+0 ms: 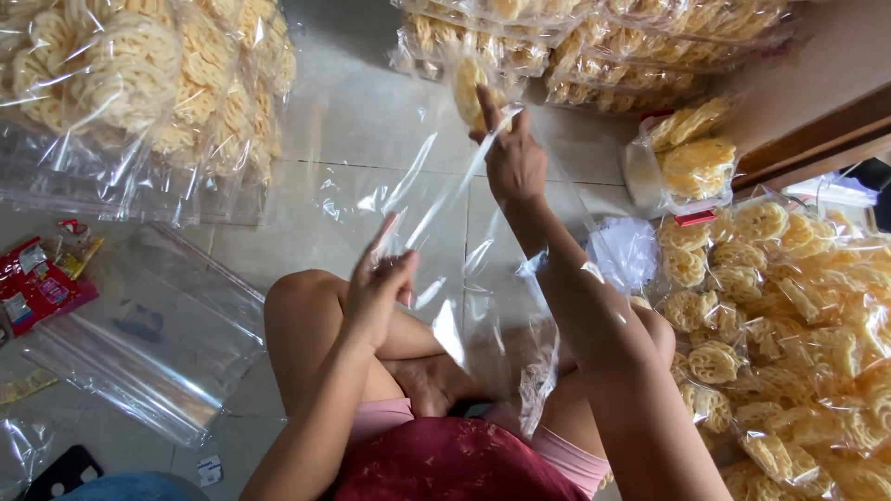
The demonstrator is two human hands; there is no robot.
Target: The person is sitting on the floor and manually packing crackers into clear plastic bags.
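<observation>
Nearest the camera, a dark red shirt (445, 464) and pink shorts (566, 455), with bare knees folded over a grey tiled floor (371, 111).

Just above the knees, a long clear plastic bag (445, 213), stretched out between two hands and slanting from low left up to high right. Left hand (379, 283) closed on the lower end of the bag, fingers pinched around the plastic. Right hand (512, 158) raised higher and farther out, fingers closed on the upper end, one finger pointing up. More loose clear plastic hanging down along the right arm toward the lap.

Beside the right arm, a white crumpled bit of plastic (624, 250) on the floor. To the right, a big heap of yellow lacy crackers (789, 325), packed in clear bags, close to the right knee. Farther off, near the top right, a small tub of crackers (682, 162) next to a brown wooden edge (817, 139). Along the top, more packed crackers (594, 37) in a row.

At the top left, a large pile of bagged crackers (139, 83). Below that, on the floor to the left, a flat stack of empty clear bags (148, 353). Near the left edge, some red wrappers (37, 283). At the bottom left, a small black thing (65, 468), too cut off to tell what.
</observation>
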